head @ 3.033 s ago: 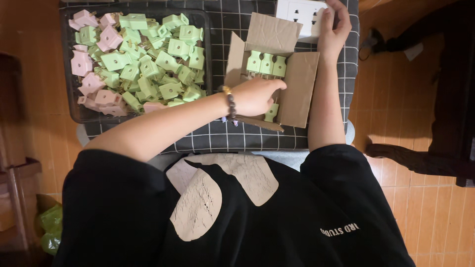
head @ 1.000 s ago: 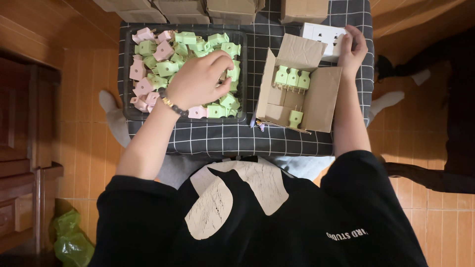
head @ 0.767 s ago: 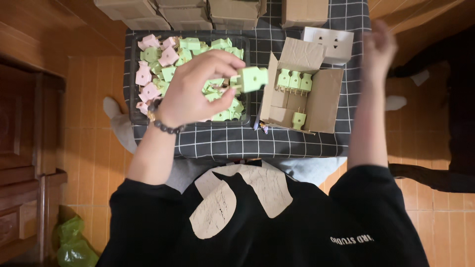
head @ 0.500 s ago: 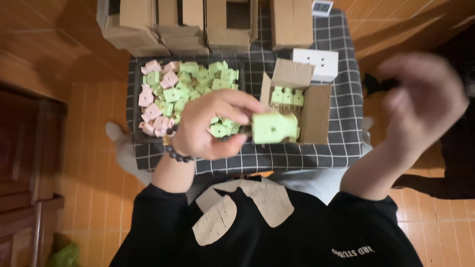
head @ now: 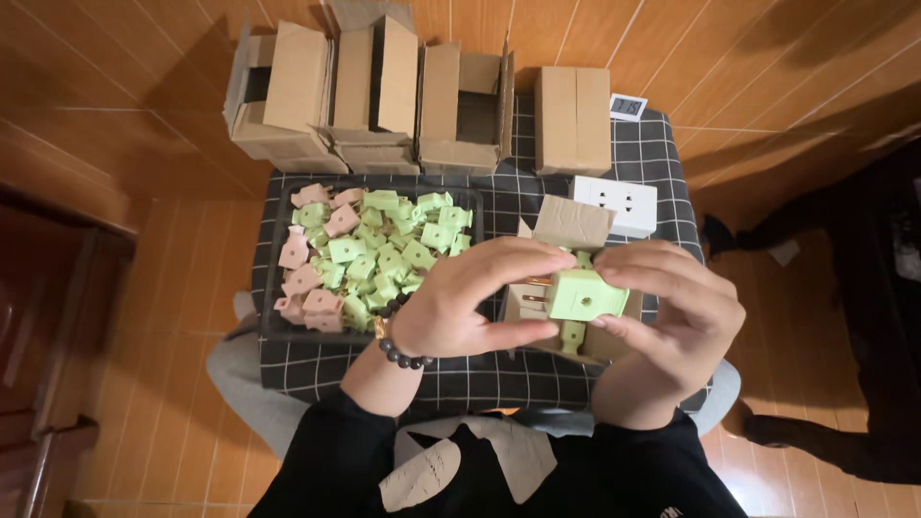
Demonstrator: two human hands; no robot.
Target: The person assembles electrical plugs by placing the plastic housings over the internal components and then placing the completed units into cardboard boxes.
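Both hands, left (head: 465, 307) and right (head: 676, 321), grip one green plug adapter (head: 587, 294).

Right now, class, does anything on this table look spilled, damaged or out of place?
Nothing stands out. Both hands, left hand and right hand, hold a green plug over the small open box. The other plugs stay inside the black tray.

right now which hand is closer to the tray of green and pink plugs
Left. The left hand sits right beside the tray, its wrist over the tray's near corner; the right hand is farther off, above the small cardboard box.
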